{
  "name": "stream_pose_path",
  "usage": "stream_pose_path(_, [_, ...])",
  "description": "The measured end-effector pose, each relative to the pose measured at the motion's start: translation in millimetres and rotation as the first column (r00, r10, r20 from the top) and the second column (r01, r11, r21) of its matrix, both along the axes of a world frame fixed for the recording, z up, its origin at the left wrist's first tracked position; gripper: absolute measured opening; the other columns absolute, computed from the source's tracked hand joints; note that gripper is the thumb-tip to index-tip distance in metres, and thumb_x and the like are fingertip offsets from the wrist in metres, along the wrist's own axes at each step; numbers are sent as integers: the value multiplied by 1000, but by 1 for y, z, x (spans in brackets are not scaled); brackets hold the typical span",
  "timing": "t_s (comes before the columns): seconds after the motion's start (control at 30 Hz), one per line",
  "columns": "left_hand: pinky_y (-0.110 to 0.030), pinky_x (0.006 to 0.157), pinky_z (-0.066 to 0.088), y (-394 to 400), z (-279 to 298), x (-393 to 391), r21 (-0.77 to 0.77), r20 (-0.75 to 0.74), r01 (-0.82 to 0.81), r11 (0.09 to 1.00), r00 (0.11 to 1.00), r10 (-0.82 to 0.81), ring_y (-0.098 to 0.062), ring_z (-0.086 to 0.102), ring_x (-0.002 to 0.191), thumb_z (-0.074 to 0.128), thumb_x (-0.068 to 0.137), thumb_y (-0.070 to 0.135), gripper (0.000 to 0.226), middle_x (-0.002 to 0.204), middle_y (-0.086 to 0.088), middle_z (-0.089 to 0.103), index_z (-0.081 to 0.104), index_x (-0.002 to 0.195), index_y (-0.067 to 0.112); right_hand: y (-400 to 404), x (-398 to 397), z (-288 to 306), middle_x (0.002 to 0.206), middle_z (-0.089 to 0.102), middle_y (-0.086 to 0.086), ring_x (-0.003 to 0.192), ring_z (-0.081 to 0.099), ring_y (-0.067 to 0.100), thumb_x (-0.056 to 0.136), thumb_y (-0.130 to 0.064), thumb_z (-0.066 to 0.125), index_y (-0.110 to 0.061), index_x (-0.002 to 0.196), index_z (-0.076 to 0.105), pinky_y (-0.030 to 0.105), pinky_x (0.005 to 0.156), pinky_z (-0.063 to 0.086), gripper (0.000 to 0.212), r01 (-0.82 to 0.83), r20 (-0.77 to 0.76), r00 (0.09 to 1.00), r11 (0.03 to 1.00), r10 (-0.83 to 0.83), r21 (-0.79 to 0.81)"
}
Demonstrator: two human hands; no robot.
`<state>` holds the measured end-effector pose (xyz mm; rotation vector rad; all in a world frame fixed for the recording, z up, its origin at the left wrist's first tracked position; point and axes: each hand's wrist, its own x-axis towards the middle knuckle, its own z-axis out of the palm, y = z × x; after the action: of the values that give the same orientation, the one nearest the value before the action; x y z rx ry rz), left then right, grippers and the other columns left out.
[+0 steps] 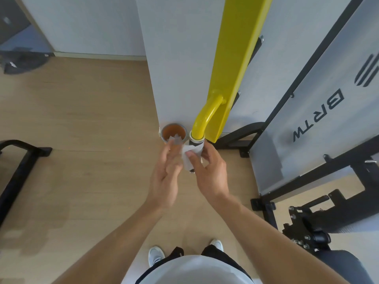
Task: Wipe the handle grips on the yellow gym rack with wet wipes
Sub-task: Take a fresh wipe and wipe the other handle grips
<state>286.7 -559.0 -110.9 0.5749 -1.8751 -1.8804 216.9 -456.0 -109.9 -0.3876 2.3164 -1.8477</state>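
Observation:
A yellow rack post [240,58] rises in front of me, with a curved yellow handle bar [207,115] ending in a black handle grip [196,144]. A white wet wipe [189,156] is wrapped around that grip. My right hand [209,171] is closed around the wipe and grip, thumb on top. To the left of the grip is my left hand [166,175], fingers spread, fingertips near the wipe's loose edge. Most of the grip is hidden by the wipe and my right hand.
An orange wipes tub [174,132] with a wipe poking out stands on the wooden floor beside the white pillar [180,68]. Black machine frames stand at right [307,181] and far left [18,171]. A grey panel marked BRTW [320,111] leans at right.

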Motion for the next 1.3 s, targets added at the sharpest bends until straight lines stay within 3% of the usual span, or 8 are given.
stream_pose_path(0.13, [-39, 111, 41, 23, -7, 22, -282, -78, -173, 944, 984, 157, -16, 50, 135, 55, 95, 15, 48, 142, 6, 55, 50, 142, 15, -7, 0, 5, 98, 73, -12, 97, 70, 14, 87, -37, 74, -32, 105, 67, 47, 75, 61, 20, 13, -1, 1000, 1000, -13, -15])
stream_pose_path(0.33, [-14, 107, 38, 37, 30, 4, -137, -43, 66, 988, 996, -72, 1, 45, 137, 51, 97, 27, 59, 149, 14, 50, 35, 153, 25, 0, 5, 27, 115, 71, -11, 108, 67, 7, 90, -22, 75, -28, 126, 66, 32, 87, 57, 37, 15, -64, 998, 993, -23, -121])
stream_pose_path(0.47, [-37, 107, 48, 22, 24, -9, -125, -8, 148, 981, 989, -150, -7, 58, 128, 55, 99, 23, 53, 141, 9, 60, 43, 150, 25, 14, 17, 1, 142, 59, 0, 129, 56, 14, 105, -5, 47, -12, 149, 45, 33, 101, 49, 45, -124, -199, 975, 987, 103, -101])
stream_pose_path(0.67, [-39, 76, 58, 10, 25, -25, -165, -17, 121, 979, 992, -125, -27, 71, 81, 69, 93, 19, 19, 95, -14, 74, 69, 106, 34, 20, 4, 4, 87, 73, -2, 72, 60, 0, 102, -16, 56, -33, 130, 65, 12, 64, 48, 34, 14, -94, 995, 994, -24, -107])
stream_pose_path(0.83, [-26, 74, 58, 8, 10, -23, -251, -1, 133, 959, 990, -138, -10, 71, 80, 68, 94, 22, 22, 95, 3, 77, 70, 114, 31, 24, 3, -8, 86, 72, 3, 71, 64, 12, 100, -16, 61, -34, 129, 64, 18, 64, 52, 35, 20, -166, 985, 996, -34, -87])
stream_pose_path(1.0, [-46, 73, 56, 2, -18, -22, -286, 149, 175, 942, 979, -136, -8, 59, 77, 69, 92, 32, 20, 87, -3, 76, 71, 106, 16, 29, 1, -38, 95, 76, 0, 82, 70, 25, 98, -22, 62, -32, 136, 62, 43, 69, 56, 39, -18, -126, 992, 992, 34, 123])
stream_pose_path(1.2, [-45, 78, 60, 5, 15, -28, -248, -48, 103, 963, 992, -119, -30, 71, 86, 69, 92, 34, 24, 94, -2, 77, 71, 112, 22, 23, -5, 1, 89, 76, -6, 74, 70, 9, 96, -11, 67, -35, 128, 64, 22, 66, 57, 40, 12, -295, 955, 999, -24, -44])
stream_pose_path(1.3, [-40, 75, 61, 7, 4, -28, -247, 22, 101, 964, 995, -99, -16, 75, 83, 70, 91, 33, 25, 94, 3, 78, 72, 114, 21, 21, -3, -21, 105, 77, -7, 85, 72, 7, 94, -9, 68, -18, 135, 64, 18, 72, 56, 42, 30, -281, 960, 998, -15, 46])
